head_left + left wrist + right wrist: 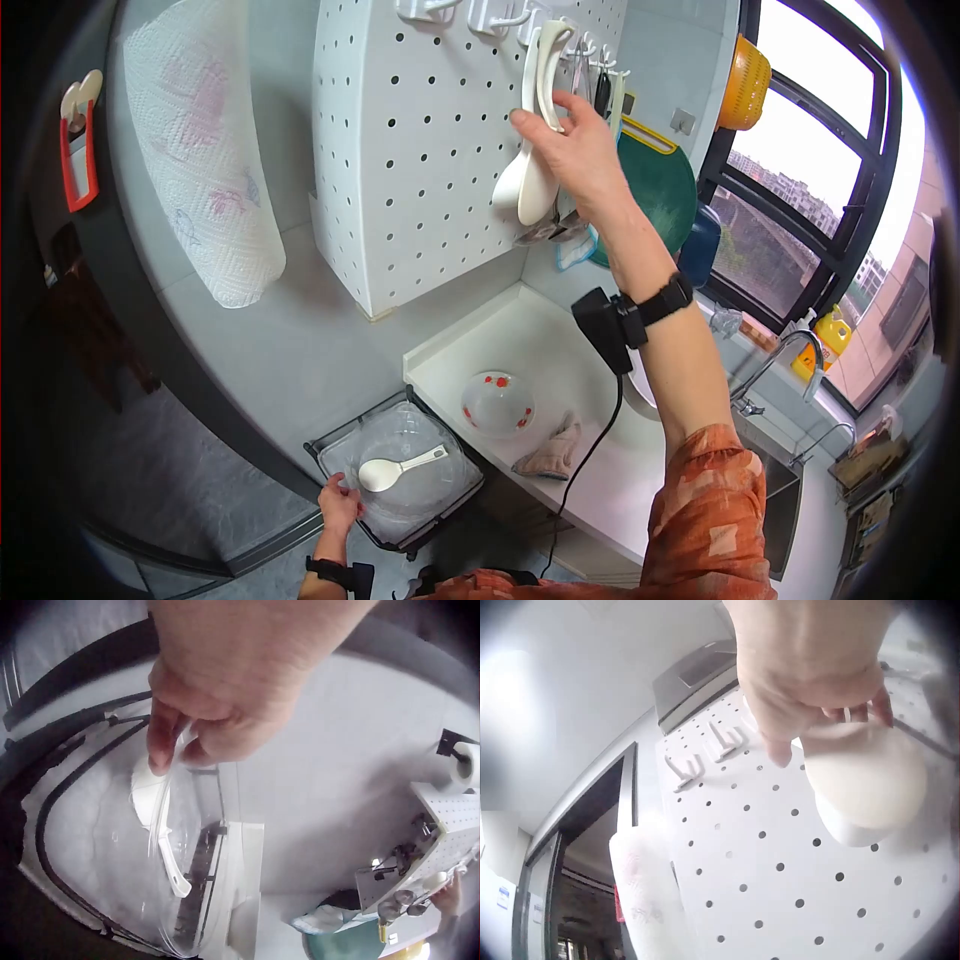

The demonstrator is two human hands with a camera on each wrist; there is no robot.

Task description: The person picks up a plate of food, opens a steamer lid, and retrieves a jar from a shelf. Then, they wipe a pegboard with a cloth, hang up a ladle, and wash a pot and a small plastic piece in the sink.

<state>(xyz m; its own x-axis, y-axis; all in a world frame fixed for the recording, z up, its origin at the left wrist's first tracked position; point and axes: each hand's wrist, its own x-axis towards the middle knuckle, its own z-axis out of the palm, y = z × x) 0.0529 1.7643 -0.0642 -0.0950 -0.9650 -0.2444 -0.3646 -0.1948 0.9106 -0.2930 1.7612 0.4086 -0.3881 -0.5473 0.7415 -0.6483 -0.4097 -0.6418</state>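
Up at the white pegboard (440,150), my right hand (590,160) grips the handle of a cream spoon (538,190), and a second white utensil hangs right beside it. The right wrist view shows the rounded spoon head (870,776) below my right hand (817,667), in front of the board. Low at the left, my left hand (340,503) pinches the rim of a clear bowl (405,425). A white spoon (380,474) lies inside that bowl. In the left wrist view, thumb and fingers of my left hand (225,690) close on the bowl's rim (155,840).
A clear bowl with red marks (498,403) and a folded cloth (550,452) lie on the counter (600,500). Paper towels (205,160) hang left of the board. More utensils, a green board (660,190) and the sink (780,500) are at the right. A black cable runs down from my right wrist.
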